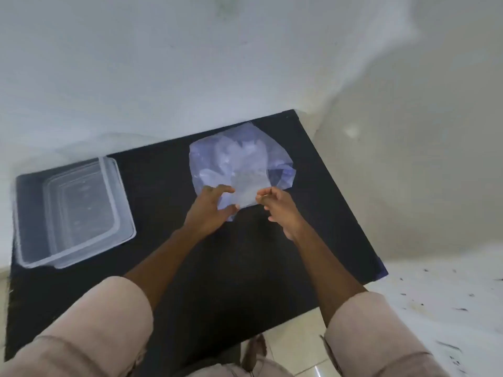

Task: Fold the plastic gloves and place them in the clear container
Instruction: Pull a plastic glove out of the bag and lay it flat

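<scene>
Head view showed both hands at the near edge of the heap of plastic gloves [239,161] on the black table [168,202], heap toward the far right corner, clear container [73,210] well apart on the left, empty as far as could be seen. Left hand [211,210] was spread wide, fingertips and thumb touching the near-left edge of the film, pressing or gathering, nothing pinched. Right hand [277,206] was half curled, fingertips closing at the near-right edge; a true pinch on film could not be told through blur. Risks, judged: the film looked very light and slippery, so a fast fold could let air lift it and the fold spring back; several sheets seemed to overlap, so grabbing one layer might drag the rest off the table's far-right edge; static cling to fingers could pull it out of shape on release. Gloves looked thin, translucent, bluish-white, crumpled in the middle, with flat wrinkled film around; single glove outlines and finger shapes were not readable, count unknown. No neat fold was evident yet.
</scene>
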`<state>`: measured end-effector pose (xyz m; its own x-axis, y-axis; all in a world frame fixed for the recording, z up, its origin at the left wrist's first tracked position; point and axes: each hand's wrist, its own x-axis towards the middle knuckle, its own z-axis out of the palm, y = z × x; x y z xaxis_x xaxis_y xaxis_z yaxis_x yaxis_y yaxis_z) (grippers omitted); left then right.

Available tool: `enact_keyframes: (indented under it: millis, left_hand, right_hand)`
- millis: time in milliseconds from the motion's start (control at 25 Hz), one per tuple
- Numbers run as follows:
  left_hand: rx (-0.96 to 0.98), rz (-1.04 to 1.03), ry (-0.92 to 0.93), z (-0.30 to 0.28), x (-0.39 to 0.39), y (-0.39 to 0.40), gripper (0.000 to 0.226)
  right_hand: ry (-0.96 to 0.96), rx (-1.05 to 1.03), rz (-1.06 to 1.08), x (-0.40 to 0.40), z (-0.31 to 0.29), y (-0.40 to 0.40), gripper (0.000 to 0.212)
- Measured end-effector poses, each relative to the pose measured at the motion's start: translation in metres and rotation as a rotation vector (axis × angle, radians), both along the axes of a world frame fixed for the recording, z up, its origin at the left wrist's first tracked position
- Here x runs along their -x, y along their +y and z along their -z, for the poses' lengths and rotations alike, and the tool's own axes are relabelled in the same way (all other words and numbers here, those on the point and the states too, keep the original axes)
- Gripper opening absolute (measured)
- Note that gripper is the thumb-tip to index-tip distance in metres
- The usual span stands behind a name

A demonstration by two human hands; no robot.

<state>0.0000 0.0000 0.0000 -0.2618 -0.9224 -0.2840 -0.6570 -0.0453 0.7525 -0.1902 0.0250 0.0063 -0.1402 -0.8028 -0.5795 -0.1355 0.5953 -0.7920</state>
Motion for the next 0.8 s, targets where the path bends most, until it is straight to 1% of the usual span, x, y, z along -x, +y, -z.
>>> enact_keyframes:
  millis: [80,120,200,280,360,440,520,560,600,640,680,800]
  left_hand:
    - [0.098,0.03,-0.201,0.017,0.004,-0.018,0.043]
    - [0.114,0.043,-0.269,0.026,0.006,-0.021,0.042]
    - [0.158,0.063,-0.356,0.038,0.013,-0.026,0.04]
    - [0.171,0.045,-0.367,0.048,0.016,-0.038,0.041]
    - [0.119,0.052,-0.326,0.052,0.017,-0.042,0.047]
    - [0.079,0.047,-0.27,0.053,0.017,-0.046,0.052]
    - [0.071,-0.005,-0.199,0.055,0.014,-0.056,0.054]
    - [0.072,-0.037,-0.171,0.055,0.013,-0.06,0.054]
    - [0.074,-0.061,-0.15,0.054,0.012,-0.063,0.054]
    - [0.068,-0.075,-0.135,0.054,0.011,-0.066,0.055]
    - [0.065,-0.069,-0.127,0.053,0.01,-0.067,0.057]
    - [0.041,-0.065,-0.12,0.048,0.008,-0.075,0.061]
  right_hand:
    - [0.166,-0.009,0.006,0.002,0.016,-0.029,0.028]
    - [0.239,-0.008,0.02,0.004,0.025,-0.039,0.032]
    - [0.338,-0.016,0.063,0.007,0.048,-0.053,0.03]
    - [0.402,-0.088,0.089,0.01,0.062,-0.067,0.027]
    - [0.443,-0.146,0.055,0.011,0.067,-0.073,0.026]
    - [0.429,-0.131,0.071,0.005,0.068,-0.074,0.03]
    - [0.335,-0.029,0.197,-0.006,0.063,-0.074,0.026]
    - [0.208,0.006,0.285,-0.013,0.061,-0.073,0.021]
    - [0.031,0.026,0.389,-0.021,0.058,-0.073,0.015]
    - [-0.141,0.008,0.48,-0.027,0.055,-0.074,0.009]
    - [-0.258,-0.014,0.551,-0.031,0.051,-0.075,0.004]
    - [-0.336,-0.055,0.63,-0.031,0.04,-0.071,0.005]
